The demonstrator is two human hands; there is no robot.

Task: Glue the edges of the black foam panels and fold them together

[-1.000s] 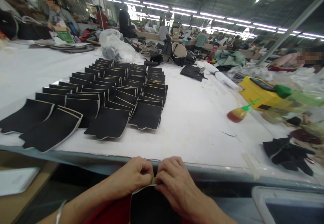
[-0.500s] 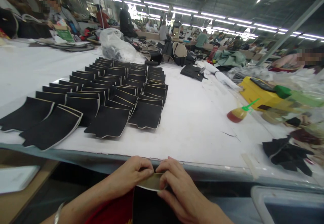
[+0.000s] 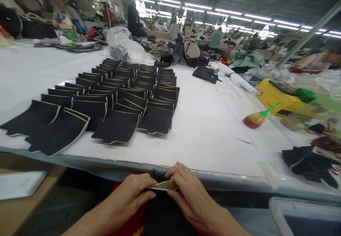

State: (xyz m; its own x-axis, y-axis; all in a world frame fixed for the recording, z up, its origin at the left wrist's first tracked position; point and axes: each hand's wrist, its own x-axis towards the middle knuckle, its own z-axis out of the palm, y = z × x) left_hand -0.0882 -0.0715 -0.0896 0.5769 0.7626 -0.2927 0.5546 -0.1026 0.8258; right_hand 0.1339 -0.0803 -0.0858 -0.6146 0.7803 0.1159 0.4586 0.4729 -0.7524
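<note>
Below the table's front edge, a black leather-like piece (image 3: 165, 213) with a pale edge and a tan inner side hangs between my hands. My left hand (image 3: 134, 193) pinches its upper edge at the left, thumb beneath and fingers above. My right hand (image 3: 188, 189) is closed on the same edge a little to the right, fingers bent over the fold. Between the two hands a narrow strip of the tan side shows. On the table ahead, rows of similar black pieces (image 3: 117, 124) lie overlapping, with light edges.
A squeeze bottle (image 3: 254, 120) with amber liquid and a green nozzle lies right on the white tabletop (image 3: 207, 129), near a yellow box (image 3: 279, 95). Black scraps (image 3: 306, 163) sit at the right edge. A grey-white bin (image 3: 277, 211) stands below. Other people work farther back.
My left hand has turned and now pinches the edge with thumb below. The tan strip between my hands has narrowed as the edge folds over. The view has shifted slightly.
</note>
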